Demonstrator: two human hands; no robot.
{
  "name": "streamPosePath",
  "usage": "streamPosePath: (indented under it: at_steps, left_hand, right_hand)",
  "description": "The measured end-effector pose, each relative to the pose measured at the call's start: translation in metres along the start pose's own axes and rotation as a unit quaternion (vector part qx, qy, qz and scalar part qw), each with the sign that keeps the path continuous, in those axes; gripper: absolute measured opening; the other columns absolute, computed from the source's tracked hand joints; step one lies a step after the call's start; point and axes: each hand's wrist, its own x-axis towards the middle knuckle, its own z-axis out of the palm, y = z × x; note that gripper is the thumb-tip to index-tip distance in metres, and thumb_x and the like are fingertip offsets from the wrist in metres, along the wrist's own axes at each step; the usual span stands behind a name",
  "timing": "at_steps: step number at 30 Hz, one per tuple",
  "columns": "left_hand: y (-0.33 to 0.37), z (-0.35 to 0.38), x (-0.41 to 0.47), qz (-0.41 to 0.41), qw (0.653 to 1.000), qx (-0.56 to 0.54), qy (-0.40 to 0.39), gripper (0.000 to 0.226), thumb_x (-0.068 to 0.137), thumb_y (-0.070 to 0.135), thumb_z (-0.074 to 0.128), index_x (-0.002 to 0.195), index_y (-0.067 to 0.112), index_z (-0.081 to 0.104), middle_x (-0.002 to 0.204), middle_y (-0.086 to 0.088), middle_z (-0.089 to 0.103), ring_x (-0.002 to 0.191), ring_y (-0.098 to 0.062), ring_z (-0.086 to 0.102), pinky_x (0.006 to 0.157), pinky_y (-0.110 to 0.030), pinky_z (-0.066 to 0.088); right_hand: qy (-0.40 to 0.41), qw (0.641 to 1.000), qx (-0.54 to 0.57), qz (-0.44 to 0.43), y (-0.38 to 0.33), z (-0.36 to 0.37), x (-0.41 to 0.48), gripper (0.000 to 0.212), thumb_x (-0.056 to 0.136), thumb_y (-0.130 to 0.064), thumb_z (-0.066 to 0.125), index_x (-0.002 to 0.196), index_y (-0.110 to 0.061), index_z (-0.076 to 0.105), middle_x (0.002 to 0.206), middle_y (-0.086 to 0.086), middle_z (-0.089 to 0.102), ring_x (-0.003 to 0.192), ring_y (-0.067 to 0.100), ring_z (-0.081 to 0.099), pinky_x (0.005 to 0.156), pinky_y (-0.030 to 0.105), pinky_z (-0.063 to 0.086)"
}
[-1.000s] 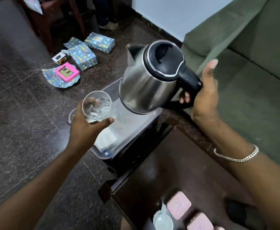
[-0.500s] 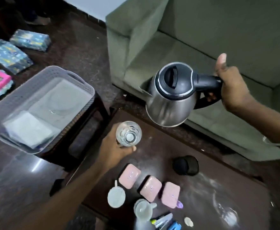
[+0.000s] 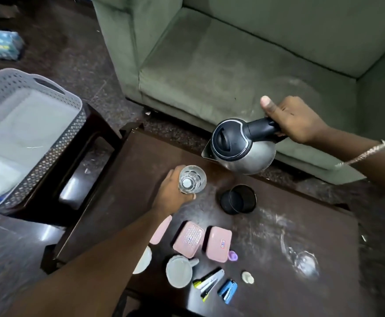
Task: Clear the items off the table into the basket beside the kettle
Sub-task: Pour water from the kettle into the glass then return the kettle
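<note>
My left hand (image 3: pixel 173 191) wrapped round glass (image 3: pixel 192 179), over worktop (image 3: pixel 123 179). Glass fragile, slick; grip low on wall. Right hand (image 3: pixel 294 120) clamped on kettle (image 3: pixel 241 147) handle, prob heavy. Basket (image 3: pixel 49 92) far left.

basket (image 3: pixel 49 124): left side cut off by the frame edge
third pink box (image 3: pixel 161 229): mostly hidden under the left forearm
white lid (image 3: pixel 144 260): half covered by the same arm
glass object on tabletop (image 3: pixel 301 261): blurred, shape unclear
kettle handle (image 3: pixel 261 128): far end hidden inside the right hand (image 3: pixel 294 120)
</note>
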Motion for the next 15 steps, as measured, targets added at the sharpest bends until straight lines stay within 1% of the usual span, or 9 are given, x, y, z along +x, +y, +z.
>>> streamPosePath:
  at_steps: [3, 5, 7, 10, 12, 13, 15]
  left_hand:
    - [-0.001, 0.007, 0.002, 0.003, 1.000, 0.006, -0.005, 0.085, 0.056, 0.017, 0.091, 0.131, 0.032, 0.053, 0.119, 0.005, 0.061, 0.109, -0.017, 0.064, 0.098, -0.043, 0.054]
    - [-0.002, 0.010, 0.002, 0.000, 1.000, 0.000, -0.014, 0.083, 0.056, 0.020, 0.091, 0.129, 0.034, 0.053, 0.118, 0.006, 0.063, 0.109, -0.018, 0.065, 0.097, -0.044, 0.055]
    - [-0.004, 0.010, 0.003, -0.005, 1.000, -0.002, -0.019, 0.081, 0.057, 0.023, 0.091, 0.128, 0.035, 0.053, 0.117, 0.007, 0.066, 0.108, -0.017, 0.066, 0.095, -0.044, 0.055]
    - [-0.006, 0.009, 0.005, -0.008, 1.000, -0.004, -0.025, 0.081, 0.057, 0.027, 0.091, 0.128, 0.037, 0.052, 0.115, 0.011, 0.068, 0.107, -0.014, 0.067, 0.094, -0.043, 0.056]
    - [-0.007, 0.009, 0.005, -0.010, 0.999, -0.004, -0.030, 0.081, 0.058, 0.029, 0.090, 0.128, 0.040, 0.052, 0.115, 0.014, 0.069, 0.106, -0.011, 0.067, 0.094, -0.041, 0.057]
    - [-0.007, 0.008, 0.006, -0.012, 0.999, -0.006, -0.032, 0.082, 0.057, 0.030, 0.090, 0.129, 0.042, 0.051, 0.114, 0.015, 0.070, 0.106, -0.010, 0.068, 0.094, -0.039, 0.057]
    - [-0.007, 0.008, 0.005, -0.017, 0.999, -0.009, -0.033, 0.082, 0.057, 0.032, 0.090, 0.128, 0.044, 0.051, 0.112, 0.017, 0.071, 0.104, -0.008, 0.068, 0.093, -0.036, 0.058]
  right_hand:
    - [-0.021, 0.999, -0.043, -0.022, 0.004, 0.002, 0.003, 0.081, 0.098, -0.071, 0.027, 0.043, -0.012, 0.032, 0.035, -0.004, 0.032, 0.034, 0.011, 0.033, 0.040, 0.018, 0.028]
    - [-0.037, 0.996, -0.065, -0.040, 0.005, 0.002, 0.005, 0.080, 0.100, -0.070, 0.027, 0.046, -0.010, 0.030, 0.043, 0.001, 0.030, 0.039, 0.012, 0.027, 0.042, 0.023, 0.026]
    - [-0.049, 0.993, -0.083, -0.064, 0.002, 0.003, 0.006, 0.079, 0.101, -0.068, 0.027, 0.049, -0.009, 0.027, 0.046, 0.003, 0.026, 0.042, 0.013, 0.024, 0.043, 0.024, 0.027]
    - [-0.062, 0.988, -0.112, -0.087, -0.004, 0.004, 0.007, 0.077, 0.102, -0.065, 0.027, 0.047, -0.011, 0.028, 0.042, -0.003, 0.025, 0.040, 0.016, 0.028, 0.043, 0.022, 0.026]
    - [-0.072, 0.984, -0.137, -0.090, -0.009, 0.006, 0.006, 0.078, 0.102, -0.065, 0.026, 0.044, -0.014, 0.032, 0.038, -0.003, 0.031, 0.037, 0.014, 0.034, 0.046, 0.030, 0.027]
    - [-0.076, 0.981, -0.151, -0.093, -0.012, 0.007, 0.006, 0.077, 0.101, -0.066, 0.025, 0.043, -0.016, 0.034, 0.039, -0.002, 0.035, 0.038, 0.013, 0.038, 0.047, 0.031, 0.027]
    - [-0.081, 0.974, -0.182, -0.107, -0.018, 0.012, 0.005, 0.078, 0.099, -0.068, 0.020, 0.045, -0.015, 0.039, 0.042, 0.005, 0.041, 0.043, 0.023, 0.045, 0.048, 0.033, 0.030]
